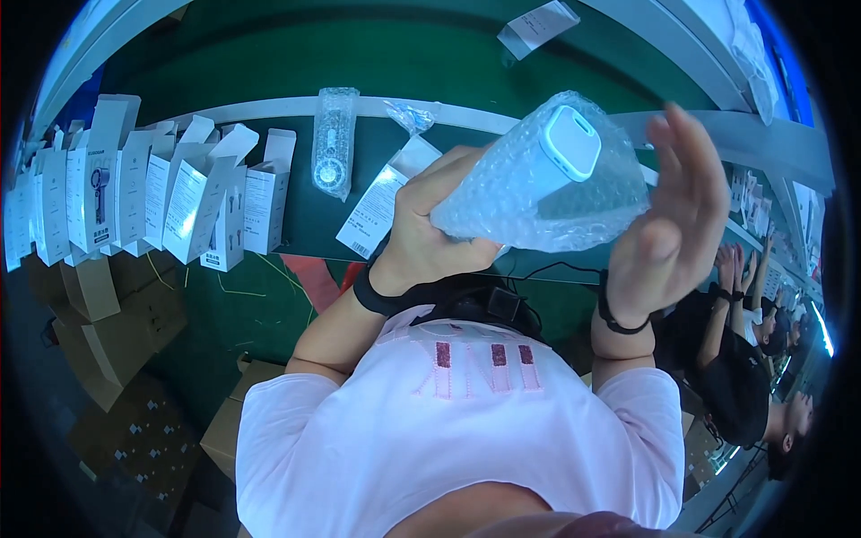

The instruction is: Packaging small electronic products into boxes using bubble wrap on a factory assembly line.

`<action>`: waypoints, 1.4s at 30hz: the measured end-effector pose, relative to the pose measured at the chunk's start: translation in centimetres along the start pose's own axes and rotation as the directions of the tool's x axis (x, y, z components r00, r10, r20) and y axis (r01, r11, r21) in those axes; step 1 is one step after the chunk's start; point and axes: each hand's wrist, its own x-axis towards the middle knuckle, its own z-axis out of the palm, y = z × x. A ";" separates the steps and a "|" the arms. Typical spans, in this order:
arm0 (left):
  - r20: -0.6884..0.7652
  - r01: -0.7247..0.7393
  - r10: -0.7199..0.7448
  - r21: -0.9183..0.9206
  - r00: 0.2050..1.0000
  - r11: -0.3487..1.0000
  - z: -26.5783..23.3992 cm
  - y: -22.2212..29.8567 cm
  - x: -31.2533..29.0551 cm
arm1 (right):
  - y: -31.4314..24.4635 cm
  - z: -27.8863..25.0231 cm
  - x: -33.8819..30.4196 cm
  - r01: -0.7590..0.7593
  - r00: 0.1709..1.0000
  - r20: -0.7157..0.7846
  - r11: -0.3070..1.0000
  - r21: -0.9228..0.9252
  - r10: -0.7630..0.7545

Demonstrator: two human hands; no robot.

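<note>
My left hand (pixel 439 215) is closed around the lower part of a clear bubble-wrap bag (pixel 574 220), held up above the bench. Out toward the bag's wide mouth shows the squared, rounded end of a white device (pixel 572 143); the rest of it is blurred by the wrap. To the right of the bag, my right hand (pixel 677 215) is raised with its fingers extended and slightly smeared. Nothing is in it. A white carton (pixel 377 211) with a raised flap lies on the bench, partly hidden behind my left hand.
Several upright white cartons (pixel 193 193) with raised flaps line the bench at left. Another bubble-wrapped device (pixel 334 143) lies beyond them, near a crumpled clear bag (pixel 411 117). One carton (pixel 538 29) rests at the far side. Co-workers (pixel 735 359) sit at right; brown boxes (pixel 99 332) stand lower left.
</note>
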 end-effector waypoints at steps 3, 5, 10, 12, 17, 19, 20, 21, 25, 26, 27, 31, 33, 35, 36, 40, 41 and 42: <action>-0.008 -0.103 0.104 0.058 0.995 0.993 0.3 0.2 0.3 | -0.8 0.6 1.8 -0.512 0.856 0.182 0.746 0.426 0.484; 0.042 -0.174 0.172 0.068 0.984 0.982 0.3 -0.1 0.7 | -1.4 1.3 2.1 -0.657 0.752 0.384 0.559 0.506 0.535; -0.012 -0.284 0.286 0.073 0.958 0.956 0.8 -0.9 0.8 | -1.6 1.3 2.0 -0.819 0.573 0.635 0.322 0.476 0.519; -0.032 -0.295 0.298 0.074 0.954 0.952 0.9 -1.4 0.6 | -1.3 1.4 1.2 -0.759 0.650 0.579 0.380 0.528 0.492; 0.060 -0.194 0.199 -0.069 0.978 0.978 1.4 -2.7 0.4 | -0.4 1.0 -0.1 -0.712 0.701 0.480 0.478 0.515 0.527; 0.062 -0.153 0.163 -0.136 0.985 0.979 1.8 -2.5 0.0 | 0.9 0.2 0.1 -0.727 0.687 0.495 0.481 0.491 0.532; 0.060 -0.112 0.127 -0.203 0.990 0.973 2.0 -2.3 -0.2 | 1.4 -0.5 0.7 -0.762 0.648 0.585 0.432 0.483 0.488; 0.063 -0.106 0.120 -0.202 0.991 0.974 2.3 -2.0 -0.6 | 1.5 -1.0 1.0 -0.798 0.601 0.671 0.382 0.466 0.435; 0.137 0.325 -0.304 -0.585 0.943 0.743 2.9 -1.3 -0.9 | 0.5 -0.1 0.2 -0.695 0.703 0.463 0.384 0.608 0.540; 0.097 0.128 -0.094 -0.451 0.991 0.883 2.6 -1.9 -0.5 | 1.6 -0.7 0.4 -0.671 0.725 0.477 0.355 0.651 0.496; 0.095 -0.093 0.127 -0.300 0.987 0.949 2.4 -2.1 -0.1 | 2.5 -1.7 0.5 -0.646 0.748 0.487 0.324 0.692 0.452; 0.060 -0.119 0.146 -0.330 0.987 0.937 2.6 -2.5 0.0 | 4.9 -3.3 -1.4 -0.646 0.763 0.512 0.469 0.602 0.394; 0.091 -0.108 0.133 -0.233 0.987 0.966 2.4 -2.6 0.1 | 5.1 -3.0 -2.1 -0.657 0.754 0.513 0.464 0.594 0.410; 0.088 -0.050 0.079 -0.296 0.993 0.954 2.5 -2.8 0.0 | 4.1 -2.4 -2.1 -0.714 0.690 0.533 0.335 0.615 0.491; 0.089 0.000 0.035 -0.363 0.995 0.932 2.7 -2.7 0.1 | 4.0 -2.3 -2.1 -0.712 0.690 0.527 0.336 0.617 0.495; 0.116 0.276 -0.252 -0.322 0.961 0.906 3.1 -2.2 -0.1 | 5.8 -1.9 -2.2 -0.630 0.763 0.589 0.515 0.582 0.268; 0.109 0.191 -0.162 -0.348 0.981 0.918 3.3 -2.8 0.0 | 6.0 -1.6 -2.1 -0.610 0.771 0.588 0.552 0.569 0.246; 0.094 0.104 -0.074 -0.370 0.993 0.923 3.3 -3.4 -0.2 | 5.9 -1.1 -2.1 -0.589 0.777 0.591 0.585 0.558 0.218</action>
